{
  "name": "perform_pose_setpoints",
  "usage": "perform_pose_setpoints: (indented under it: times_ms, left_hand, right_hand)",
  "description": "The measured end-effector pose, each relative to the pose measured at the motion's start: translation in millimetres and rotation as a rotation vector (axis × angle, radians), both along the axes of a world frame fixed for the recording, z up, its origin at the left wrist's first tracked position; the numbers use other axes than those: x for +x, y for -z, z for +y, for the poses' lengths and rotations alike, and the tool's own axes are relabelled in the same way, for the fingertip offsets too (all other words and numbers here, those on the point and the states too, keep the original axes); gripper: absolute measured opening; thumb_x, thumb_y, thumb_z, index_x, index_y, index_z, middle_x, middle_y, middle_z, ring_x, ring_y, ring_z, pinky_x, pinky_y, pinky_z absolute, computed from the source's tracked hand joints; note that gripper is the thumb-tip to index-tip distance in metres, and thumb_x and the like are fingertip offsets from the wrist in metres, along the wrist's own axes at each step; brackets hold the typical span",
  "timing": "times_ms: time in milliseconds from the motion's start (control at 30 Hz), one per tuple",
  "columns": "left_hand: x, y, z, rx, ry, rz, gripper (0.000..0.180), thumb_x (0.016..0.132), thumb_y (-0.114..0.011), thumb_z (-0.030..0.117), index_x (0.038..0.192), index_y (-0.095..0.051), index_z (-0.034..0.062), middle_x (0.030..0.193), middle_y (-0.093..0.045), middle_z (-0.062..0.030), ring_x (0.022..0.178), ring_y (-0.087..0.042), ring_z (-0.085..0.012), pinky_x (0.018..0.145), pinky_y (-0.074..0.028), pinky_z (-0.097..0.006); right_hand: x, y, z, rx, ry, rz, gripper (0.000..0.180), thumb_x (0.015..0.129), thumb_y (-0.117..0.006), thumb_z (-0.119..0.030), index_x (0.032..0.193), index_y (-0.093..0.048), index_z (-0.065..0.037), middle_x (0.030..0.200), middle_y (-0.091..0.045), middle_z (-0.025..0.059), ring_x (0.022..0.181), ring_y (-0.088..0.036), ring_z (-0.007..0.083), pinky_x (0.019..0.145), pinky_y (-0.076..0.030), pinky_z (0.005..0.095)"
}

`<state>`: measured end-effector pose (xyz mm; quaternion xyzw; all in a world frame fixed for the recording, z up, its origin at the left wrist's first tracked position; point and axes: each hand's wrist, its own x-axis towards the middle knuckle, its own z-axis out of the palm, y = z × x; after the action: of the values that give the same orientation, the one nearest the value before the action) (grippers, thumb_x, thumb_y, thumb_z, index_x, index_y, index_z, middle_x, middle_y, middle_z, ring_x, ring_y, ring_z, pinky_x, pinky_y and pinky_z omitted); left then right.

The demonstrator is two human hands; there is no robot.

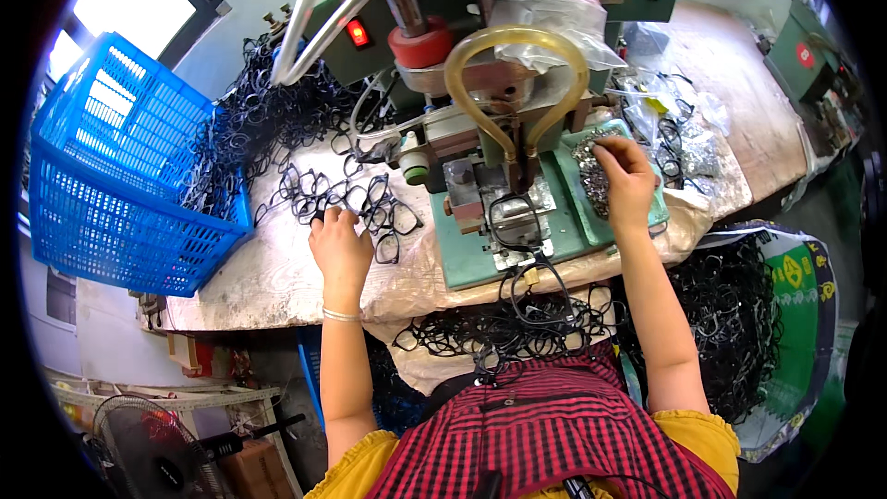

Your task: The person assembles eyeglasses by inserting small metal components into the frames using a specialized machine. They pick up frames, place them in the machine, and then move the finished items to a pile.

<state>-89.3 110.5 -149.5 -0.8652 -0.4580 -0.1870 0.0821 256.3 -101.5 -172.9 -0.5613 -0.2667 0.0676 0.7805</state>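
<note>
My left hand (341, 248) is over a loose group of black eyeglass frames (374, 199) on the table, its fingertips at the nearest ones and the thumb held apart. My right hand (629, 183) is at a light green tray (658, 212) of small metal parts (591, 176). Its thumb and forefinger are pinched together, and whatever is between them is too small to make out. Between my hands stands a green bench machine (462, 254). One black eyeglass frame (515, 224) sits in its metal fixture below a looped amber tube (455, 69). Another frame (545, 300) hangs at the machine's front edge.
A blue plastic basket (120, 212) tilts at the left, with a heap of black frames (286, 88) spilling beside it. More frames (499, 328) lie across my lap, and others fill a sack (799, 314) at the right. Plastic bags (702, 143) lie beyond the tray.
</note>
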Motion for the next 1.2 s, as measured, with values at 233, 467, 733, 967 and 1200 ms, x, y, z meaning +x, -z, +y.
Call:
perform_pose_setpoints:
  times_ms: [233,467,733,967,1200]
  left_hand:
    - [-38.1,82.0,33.0,-0.210,0.099,-0.537,0.014,0.086,-0.071,0.015,0.090,-0.071,0.0015,0.114,-0.070,-0.0115,0.097,-0.064,-0.0279,0.084,-0.050,-0.037]
    - [-9.7,-35.3,-27.1,-0.364,0.366,-1.299,0.035,0.108,-0.048,0.025,0.094,-0.062,-0.0037,0.097,-0.073,-0.0160,0.078,-0.067,-0.0158,0.074,-0.055,-0.028]
    - [34.6,5.3,-49.7,-0.524,0.300,-1.195,0.041,0.109,-0.047,0.028,0.092,-0.066,-0.0049,0.089,-0.073,-0.0144,0.076,-0.069,-0.0171,0.071,-0.054,-0.027]
    - [51.3,-68.3,-78.3,-0.238,0.725,-1.441,0.058,0.109,-0.032,0.047,0.085,-0.054,-0.0012,0.084,-0.069,-0.0208,0.069,-0.067,-0.0273,0.070,-0.060,-0.038]
    - [90.4,-145.7,-97.3,-0.003,0.718,-0.966,0.048,0.111,-0.036,0.032,0.076,-0.053,0.0025,0.081,-0.073,-0.0162,0.054,-0.046,-0.0093,0.054,-0.035,-0.022]
  right_hand:
    - [-4.4,8.4,-74.0,-0.417,0.356,-0.339,0.012,0.085,-0.072,-0.004,0.096,-0.074,-0.001,0.096,-0.073,0.0088,0.091,-0.068,0.0199,0.085,-0.051,0.0304]
    - [-33.3,-36.0,-89.2,-0.415,0.159,-0.395,0.016,0.082,-0.070,0.002,0.097,-0.075,-0.001,0.095,-0.073,0.0090,0.092,-0.068,0.0215,0.086,-0.050,0.0325]
    - [-80.1,-64.1,2.1,-0.119,-0.185,-0.223,0.039,0.082,-0.072,-0.001,0.119,-0.062,0.002,0.096,-0.069,0.0087,0.092,-0.068,0.0157,0.085,-0.052,0.0294]
    - [-85.1,-57.0,5.6,-0.017,-0.287,-0.032,0.048,0.082,-0.073,-0.003,0.127,-0.056,0.002,0.094,-0.068,0.0044,0.090,-0.064,0.0103,0.088,-0.048,0.0254]
    - [-111.8,-98.5,-10.6,-0.010,-0.384,0.263,0.053,0.088,-0.067,-0.001,0.136,-0.047,0.005,0.110,-0.070,0.0096,0.102,-0.064,0.0134,0.095,-0.047,0.0284]
